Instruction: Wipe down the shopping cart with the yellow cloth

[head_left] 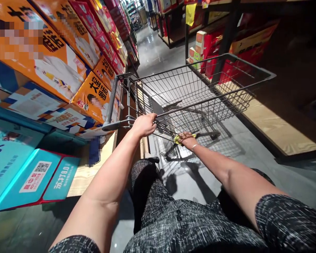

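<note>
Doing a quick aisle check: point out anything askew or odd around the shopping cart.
The shopping cart looks tilted, its handle end by the boxes, while the left hand grips its rim. The right hand presses a yellow cloth on a lower bar. No spill or damage shows.

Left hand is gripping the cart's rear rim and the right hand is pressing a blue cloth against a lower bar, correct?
Not quite: the cloth is yellow, not blue, as the head view shows. The rest holds: the left hand grips the cart's rear rim, and the right hand presses the cloth against a lower bar.
</note>
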`<action>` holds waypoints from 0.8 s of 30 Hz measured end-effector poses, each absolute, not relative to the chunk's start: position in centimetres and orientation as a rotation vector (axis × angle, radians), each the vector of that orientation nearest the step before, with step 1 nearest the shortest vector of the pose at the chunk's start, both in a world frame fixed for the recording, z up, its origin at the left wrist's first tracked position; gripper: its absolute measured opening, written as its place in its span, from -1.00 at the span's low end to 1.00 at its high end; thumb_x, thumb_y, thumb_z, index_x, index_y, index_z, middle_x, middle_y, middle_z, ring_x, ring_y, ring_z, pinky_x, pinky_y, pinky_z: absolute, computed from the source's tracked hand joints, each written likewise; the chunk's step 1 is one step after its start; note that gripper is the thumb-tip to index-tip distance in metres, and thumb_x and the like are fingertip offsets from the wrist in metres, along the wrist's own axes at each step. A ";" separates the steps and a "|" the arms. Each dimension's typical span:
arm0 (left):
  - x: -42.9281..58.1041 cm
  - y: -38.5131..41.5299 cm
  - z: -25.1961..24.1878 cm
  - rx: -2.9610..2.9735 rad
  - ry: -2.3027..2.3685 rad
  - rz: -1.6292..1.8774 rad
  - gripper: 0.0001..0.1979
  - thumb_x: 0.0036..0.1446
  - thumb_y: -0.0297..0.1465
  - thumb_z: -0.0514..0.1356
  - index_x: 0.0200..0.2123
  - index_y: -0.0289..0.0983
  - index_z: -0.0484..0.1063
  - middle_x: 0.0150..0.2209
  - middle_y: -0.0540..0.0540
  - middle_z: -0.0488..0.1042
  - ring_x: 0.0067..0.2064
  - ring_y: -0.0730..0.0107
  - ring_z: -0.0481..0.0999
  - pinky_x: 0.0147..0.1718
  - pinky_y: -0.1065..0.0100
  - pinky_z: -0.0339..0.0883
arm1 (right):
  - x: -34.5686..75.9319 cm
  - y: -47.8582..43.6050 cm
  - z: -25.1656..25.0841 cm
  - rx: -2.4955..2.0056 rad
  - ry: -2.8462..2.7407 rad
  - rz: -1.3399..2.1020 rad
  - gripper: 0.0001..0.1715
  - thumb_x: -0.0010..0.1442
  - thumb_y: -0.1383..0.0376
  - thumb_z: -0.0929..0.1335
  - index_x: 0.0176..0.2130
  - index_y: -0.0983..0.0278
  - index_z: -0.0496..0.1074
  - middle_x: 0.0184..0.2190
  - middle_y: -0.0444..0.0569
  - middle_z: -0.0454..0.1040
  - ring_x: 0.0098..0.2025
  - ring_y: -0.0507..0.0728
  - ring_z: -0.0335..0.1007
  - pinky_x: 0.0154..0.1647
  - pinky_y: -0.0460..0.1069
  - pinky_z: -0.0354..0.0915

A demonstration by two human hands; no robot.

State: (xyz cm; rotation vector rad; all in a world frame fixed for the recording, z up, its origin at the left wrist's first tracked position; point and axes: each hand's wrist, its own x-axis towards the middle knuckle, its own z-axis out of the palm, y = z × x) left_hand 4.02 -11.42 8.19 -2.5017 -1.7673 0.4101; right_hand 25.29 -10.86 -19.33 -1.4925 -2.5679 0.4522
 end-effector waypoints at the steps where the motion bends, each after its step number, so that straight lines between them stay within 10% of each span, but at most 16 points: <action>1: 4.2 -11.4 8.1 -2.477 -1.799 0.404 -0.61 0.22 -0.40 0.08 0.10 -0.23 0.39 0.05 -0.16 0.59 0.05 0.05 0.59 -0.04 0.23 0.43 | 26.2 -10.8 -19.9 -1.553 -2.583 0.443 -0.65 0.28 0.39 0.26 -0.16 0.11 0.60 0.15 0.00 0.45 0.14 0.24 0.23 0.10 0.16 0.21; 14: 5.1 -8.9 7.4 -2.663 -2.031 0.190 -0.50 0.23 -0.39 0.11 0.25 -0.14 0.35 0.23 -0.08 0.48 0.20 0.11 0.50 0.11 0.19 0.38 | 26.4 -7.2 -5.6 -1.221 -2.161 0.149 -0.62 0.41 0.15 0.24 0.01 0.04 0.60 0.11 0.10 0.40 0.29 0.32 0.06 0.29 0.24 0.08; 24: 6.8 -9.3 5.4 -2.671 -1.925 -0.147 -0.47 0.18 -0.20 0.18 0.20 -0.23 0.38 0.09 -0.10 0.59 0.13 0.10 0.52 0.18 0.04 0.21 | 29.9 -6.8 -21.4 -1.466 -2.531 0.315 -0.64 0.21 0.25 0.31 -0.10 -0.02 0.62 0.15 0.08 0.46 0.20 0.41 0.22 0.18 0.32 0.22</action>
